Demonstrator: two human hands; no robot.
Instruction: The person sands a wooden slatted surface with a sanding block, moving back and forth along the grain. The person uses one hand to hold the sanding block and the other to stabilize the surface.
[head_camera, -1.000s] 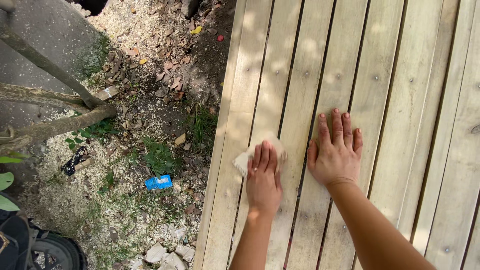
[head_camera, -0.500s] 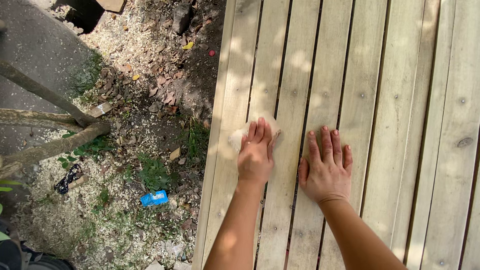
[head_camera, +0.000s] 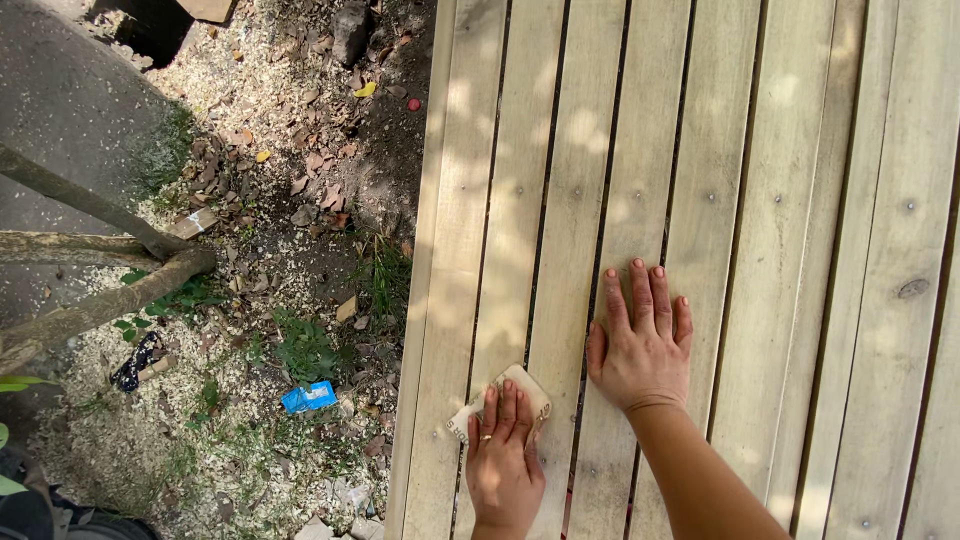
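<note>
Slatted wooden deck (head_camera: 760, 200), pale planks running up the frame with dark gaps and screw heads between them, fills the right two-thirds of the view; bare ground (head_camera: 250, 300) to its left is strewn with sawdust, dry leaves and tufts of grass; two rough branches (head_camera: 100, 300) lie angled across the far left edge of that ground; right hand (head_camera: 642, 345) lies flat, palm down and fingers spread, grasping nothing, spanning two planks near the middle of the deck; left hand (head_camera: 503, 455) presses flat with extended fingers, a ring on one of them, on top of a sheet of sandpaper (head_camera: 520, 385), pinning it against the plank rather than clenching it; the sandpaper, beige and roughly square, rests on the second and third planks from the deck's left edge, low in the frame, its upper corner showing beyond the fingertips, just left of the right hand; small blue wrapper (head_camera: 309, 396) lies on the ground beside the grass; a yellow leaf (head_camera: 366, 90) and a red scrap (head_camera: 414, 104) lie near the deck's upper left edge.
</note>
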